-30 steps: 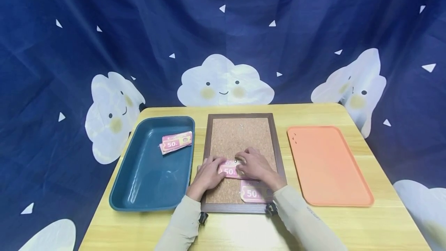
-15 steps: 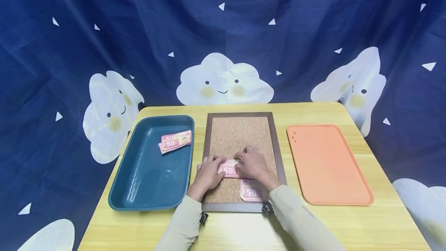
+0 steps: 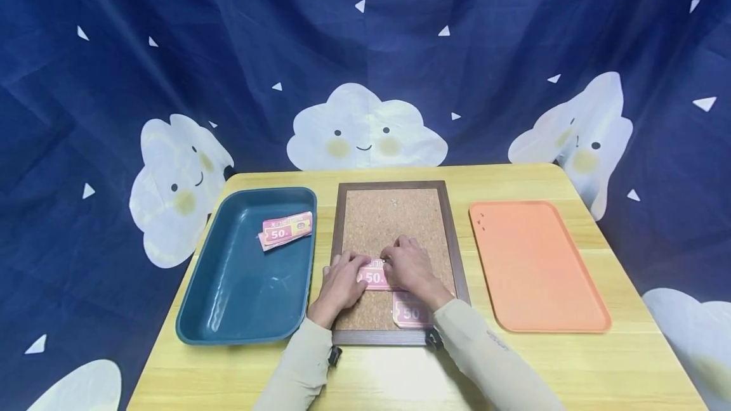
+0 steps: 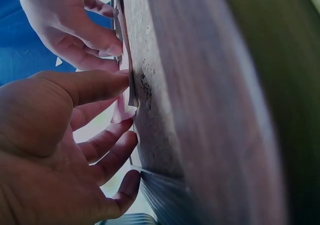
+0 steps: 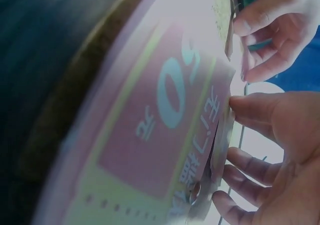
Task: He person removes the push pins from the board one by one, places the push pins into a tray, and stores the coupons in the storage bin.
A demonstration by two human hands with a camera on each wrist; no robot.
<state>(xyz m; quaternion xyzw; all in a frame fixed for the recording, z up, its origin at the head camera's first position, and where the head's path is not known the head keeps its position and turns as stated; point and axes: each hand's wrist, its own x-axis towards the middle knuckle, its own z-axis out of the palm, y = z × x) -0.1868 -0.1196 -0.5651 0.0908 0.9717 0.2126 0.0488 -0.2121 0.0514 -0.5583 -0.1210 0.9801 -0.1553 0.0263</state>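
Observation:
On a framed cork board lies a pink 50 coupon. My left hand grips its left end between thumb and index finger. At its upper edge, my right hand holds a small thumbtack with its fingertips; the fingers mostly hide the tack. Below and to the right sits a second coupon, partly covered by the right wrist. The right wrist view shows this coupon close up, with a shiny tack head in it. Both hands are also visible in the left wrist view.
Left of the board stands a deep teal bin with several coupons inside. To the right lies an orange tray with several tiny tacks at its upper left corner. A small clear item is near the board's top.
The right fingers have closed in over the tack at the coupon's top edge, covering more of it. My left hand stays put. The head view has shifted slightly.

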